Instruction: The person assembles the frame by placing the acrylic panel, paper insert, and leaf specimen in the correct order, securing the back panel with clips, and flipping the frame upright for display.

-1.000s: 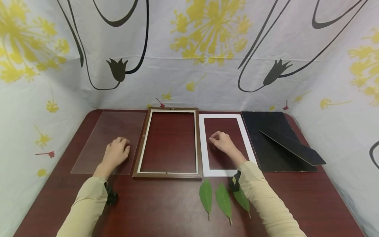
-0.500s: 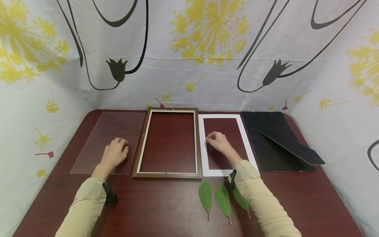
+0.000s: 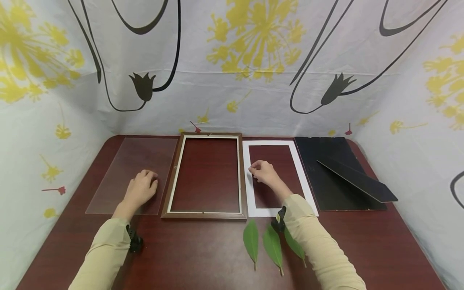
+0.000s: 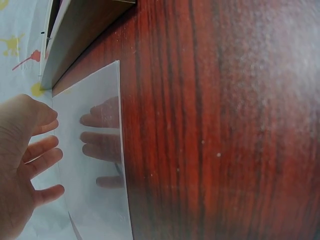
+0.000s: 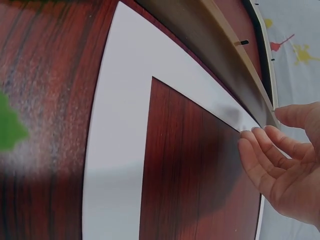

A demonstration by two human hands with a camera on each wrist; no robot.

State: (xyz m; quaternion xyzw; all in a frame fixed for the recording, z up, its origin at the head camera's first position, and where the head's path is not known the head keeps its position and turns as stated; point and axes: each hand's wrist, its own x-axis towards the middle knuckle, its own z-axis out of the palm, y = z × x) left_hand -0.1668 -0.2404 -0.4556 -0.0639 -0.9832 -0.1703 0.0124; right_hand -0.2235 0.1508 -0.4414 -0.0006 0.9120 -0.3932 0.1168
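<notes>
My left hand [image 3: 140, 188] hovers over a clear sheet [image 3: 125, 161], its fingers loosely bent and holding nothing. In the left wrist view the fingers [image 4: 42, 160] are spread apart, and the glossy sheet [image 4: 95, 175] mirrors them. My right hand [image 3: 266, 173] is over the white picture mat [image 3: 308, 193], at its left strip. The right wrist view shows the thumb apart from the fingers [image 5: 255, 170], with the fingertips right at that strip of the mat [image 5: 120, 100]. Between the hands lies a brown picture frame [image 3: 204, 216] with an open middle.
A black backing board [image 3: 308, 161] with its easel stand [image 3: 357, 179] tilted up lies at the right. Several green leaves [image 3: 251, 239] lie in front of the mat on the dark red table [image 3: 192, 253]. A patterned cloth [image 3: 224, 96] stands behind.
My right hand has moved a little to the left, from the mat's opening to its left strip. The left hand has stayed nearly still over the clear sheet.
</notes>
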